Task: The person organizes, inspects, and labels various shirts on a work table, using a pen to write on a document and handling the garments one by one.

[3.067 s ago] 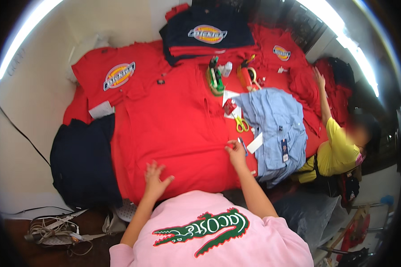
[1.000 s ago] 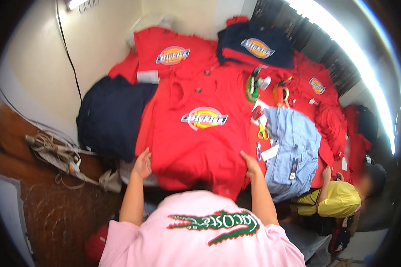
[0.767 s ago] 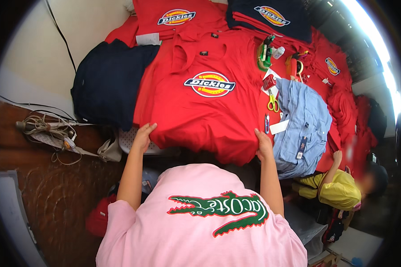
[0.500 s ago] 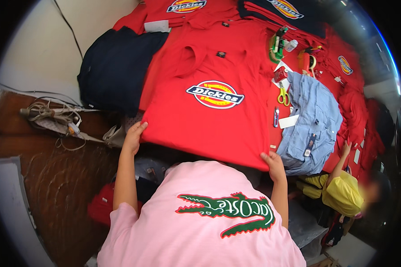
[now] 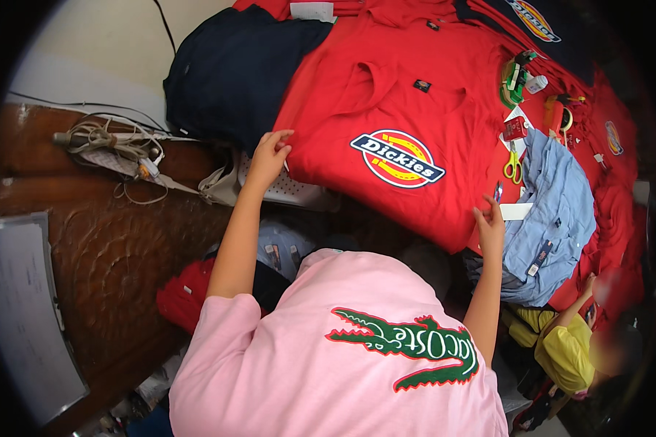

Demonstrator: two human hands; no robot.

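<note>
A red T-shirt [image 5: 459, 156] with a printed oval badge lies spread, neckline away from me and hem toward me, on more red shirts. My left hand [image 5: 270, 156] is at its left edge near the hem, fingers bent, with a gap between thumb and fingertips. At the right edge, my right hand [image 5: 491, 224] has its thumb and fingers apart, close to the cloth. The hem sags in loose folds between my hands.
A dark navy garment pile [image 5: 233, 73] lies left of the shirt. On the right are yellow scissors [image 5: 513, 169], a green tape dispenser [image 5: 514, 84] and a light blue garment [image 5: 547, 218]. A white perforated basket [image 5: 299, 191] stands below. A person in yellow [image 5: 565, 357] works at the right.
Both hands have come off the hem corners they gripped and moved slightly up the sides. The shirt's hem, stretched flat before, now hangs slack and rippled. My view has shifted left.
</note>
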